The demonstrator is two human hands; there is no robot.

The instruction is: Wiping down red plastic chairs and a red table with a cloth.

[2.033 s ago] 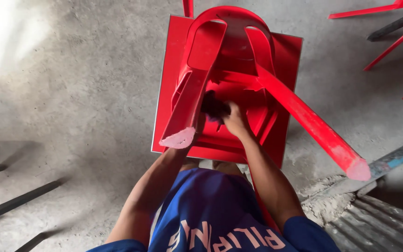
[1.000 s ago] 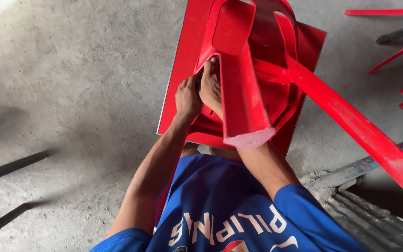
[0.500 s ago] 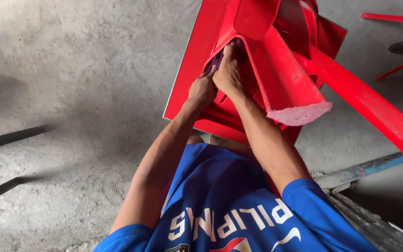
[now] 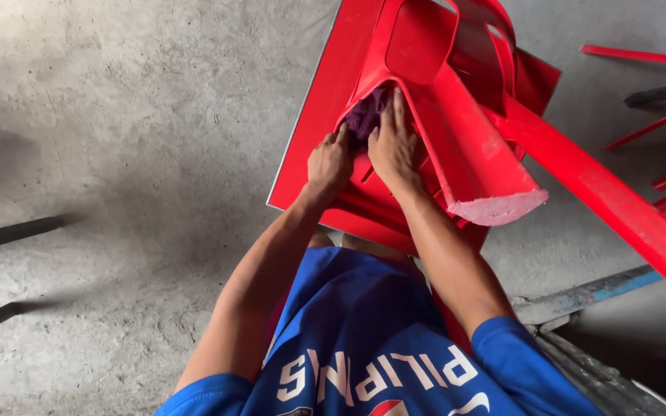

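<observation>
A red plastic chair (image 4: pixel 325 115) lies upside down in front of me on the concrete floor, its legs pointing up toward the camera. My left hand (image 4: pixel 327 163) grips the chair's inner rim near the base of a leg (image 4: pixel 472 146). My right hand (image 4: pixel 395 139) lies flat against a dark purple cloth (image 4: pixel 365 114), pressing it into the corner under that leg. A second leg (image 4: pixel 618 216) stretches out to the right.
More red chair parts (image 4: pixel 657 58) lie at the upper right. A blue-painted bar (image 4: pixel 580 296) and corrugated sheet sit at the lower right. Dark shadows or rods (image 4: pixel 9 231) cross the grey concrete floor at the left.
Both hands and the cloth have moved from the middle of the chair's underside up into the corner beneath the leg. The view has shifted so the chair sits further right.
</observation>
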